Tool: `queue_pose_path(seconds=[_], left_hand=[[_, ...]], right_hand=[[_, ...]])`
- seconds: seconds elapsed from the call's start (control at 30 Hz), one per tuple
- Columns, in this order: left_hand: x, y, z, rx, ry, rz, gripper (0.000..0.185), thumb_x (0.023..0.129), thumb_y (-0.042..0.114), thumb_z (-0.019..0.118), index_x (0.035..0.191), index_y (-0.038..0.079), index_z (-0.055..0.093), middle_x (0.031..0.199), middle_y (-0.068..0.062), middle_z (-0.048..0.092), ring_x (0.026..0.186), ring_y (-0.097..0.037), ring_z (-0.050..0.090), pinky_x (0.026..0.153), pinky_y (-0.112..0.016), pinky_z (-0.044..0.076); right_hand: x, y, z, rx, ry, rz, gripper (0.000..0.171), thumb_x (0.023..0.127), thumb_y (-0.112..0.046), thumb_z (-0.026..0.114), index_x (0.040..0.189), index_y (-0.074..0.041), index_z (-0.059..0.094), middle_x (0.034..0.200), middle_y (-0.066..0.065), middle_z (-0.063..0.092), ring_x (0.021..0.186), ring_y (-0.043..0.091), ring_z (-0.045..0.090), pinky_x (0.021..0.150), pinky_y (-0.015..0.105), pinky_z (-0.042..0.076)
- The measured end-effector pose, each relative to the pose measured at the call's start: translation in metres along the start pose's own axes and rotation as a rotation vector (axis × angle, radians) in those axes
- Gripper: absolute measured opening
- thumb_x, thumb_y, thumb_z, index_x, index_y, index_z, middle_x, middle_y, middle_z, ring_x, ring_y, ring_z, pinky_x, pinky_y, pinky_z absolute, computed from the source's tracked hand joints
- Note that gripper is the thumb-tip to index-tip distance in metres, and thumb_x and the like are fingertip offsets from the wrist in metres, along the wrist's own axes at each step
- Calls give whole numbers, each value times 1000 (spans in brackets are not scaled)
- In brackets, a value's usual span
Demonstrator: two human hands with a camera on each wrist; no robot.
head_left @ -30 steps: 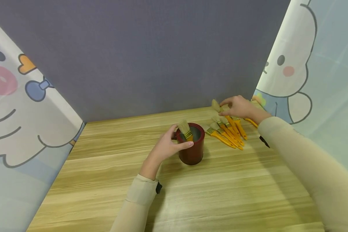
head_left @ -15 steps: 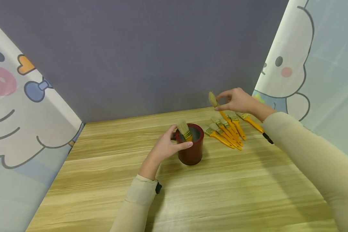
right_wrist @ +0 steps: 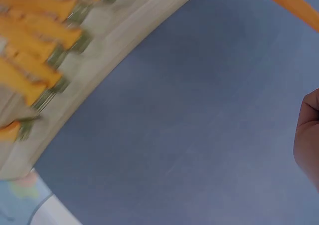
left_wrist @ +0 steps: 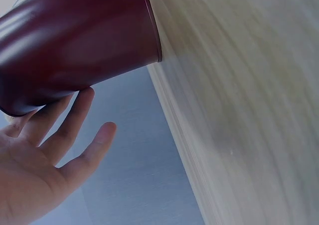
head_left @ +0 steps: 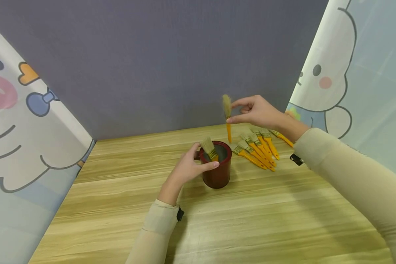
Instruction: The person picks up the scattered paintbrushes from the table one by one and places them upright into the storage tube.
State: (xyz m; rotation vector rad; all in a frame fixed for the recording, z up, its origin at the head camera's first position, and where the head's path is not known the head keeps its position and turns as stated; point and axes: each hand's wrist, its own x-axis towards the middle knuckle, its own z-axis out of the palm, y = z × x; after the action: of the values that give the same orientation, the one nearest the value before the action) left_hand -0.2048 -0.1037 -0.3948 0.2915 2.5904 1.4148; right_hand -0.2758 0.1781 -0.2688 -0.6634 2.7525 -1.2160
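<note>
Carrying step: my right hand point(head_left: 257, 112) pinches a yellow-handled bristle brush point(head_left: 227, 116), upright, just above the dark red cylindrical cup point(head_left: 217, 168) my left hand point(head_left: 188, 168) grips. Next, I judge: lower it handle-first inside.

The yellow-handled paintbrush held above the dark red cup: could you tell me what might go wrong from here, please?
1. The right hand only pinches the yellow-handled paintbrush near its bristles, handle hanging down, so it could slip or swing.
2. The handle tip hangs behind the dark red cylindrical cup, not over its opening, so it might catch the rim.
3. One paintbrush already in the cup leans inside; the left hand steadies the cup, yet a knock could tip it.
</note>
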Motion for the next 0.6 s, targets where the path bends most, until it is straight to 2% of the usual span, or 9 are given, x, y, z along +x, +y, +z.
queue_pose_path(seconds=[0.27, 0.47, 0.6], left_hand=[[1, 0, 0, 6, -9, 4, 91, 82, 68, 84, 157, 37, 42, 140, -2, 67, 133, -28, 63, 105, -55, 56], [1, 0, 0, 1, -13, -19, 96, 81, 68, 84, 160, 35, 40, 142, -3, 67, 133, -26, 64, 106, -55, 56], [0, 0, 0, -3, -5, -2, 88, 81, 68, 85, 154, 37, 45, 138, -1, 70, 129, -24, 67, 104, -54, 57]], right_hand=[[-4, -21, 15, 112, -5, -36, 53, 90, -39, 88, 136, -19, 72, 54, -7, 26, 51, 14, 23, 75, 34, 46], [-5, -17, 32, 114, -33, -56, 49, 91, -36, 88, 133, -16, 73, 55, -6, 26, 50, 14, 23, 79, 36, 47], [-6, -6, 47, 82, -64, -50, 47, 91, -38, 87, 130, -16, 73, 55, -7, 25, 50, 14, 24, 77, 35, 49]])
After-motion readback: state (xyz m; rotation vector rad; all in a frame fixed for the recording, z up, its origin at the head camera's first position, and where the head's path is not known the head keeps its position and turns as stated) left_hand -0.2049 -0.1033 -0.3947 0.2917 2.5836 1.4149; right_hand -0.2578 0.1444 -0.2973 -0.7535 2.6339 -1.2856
